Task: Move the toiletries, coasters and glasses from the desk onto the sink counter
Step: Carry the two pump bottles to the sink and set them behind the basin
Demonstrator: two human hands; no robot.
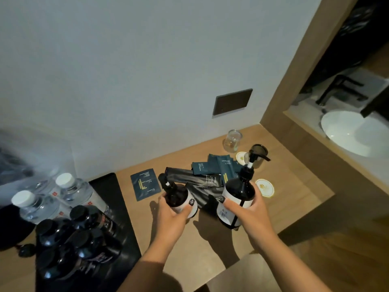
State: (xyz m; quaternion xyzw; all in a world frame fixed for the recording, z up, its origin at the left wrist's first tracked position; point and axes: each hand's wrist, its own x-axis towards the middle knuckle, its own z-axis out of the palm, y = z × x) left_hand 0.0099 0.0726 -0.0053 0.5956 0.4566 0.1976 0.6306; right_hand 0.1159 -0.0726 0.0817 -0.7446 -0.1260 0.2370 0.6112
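Two dark pump bottles (179, 197) (237, 199) held upright; packets (214, 167), coasters (264, 188), glasses (232, 140) on desk (294, 199).

Dark pump bottles (237, 199), white labels

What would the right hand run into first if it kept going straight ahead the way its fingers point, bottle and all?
Probably the dark sachets piled just beyond the pump bottle held by the right hand, then the dark glass by the coaster. Depth is unclear; the lifted bottle might pass over the sachets.
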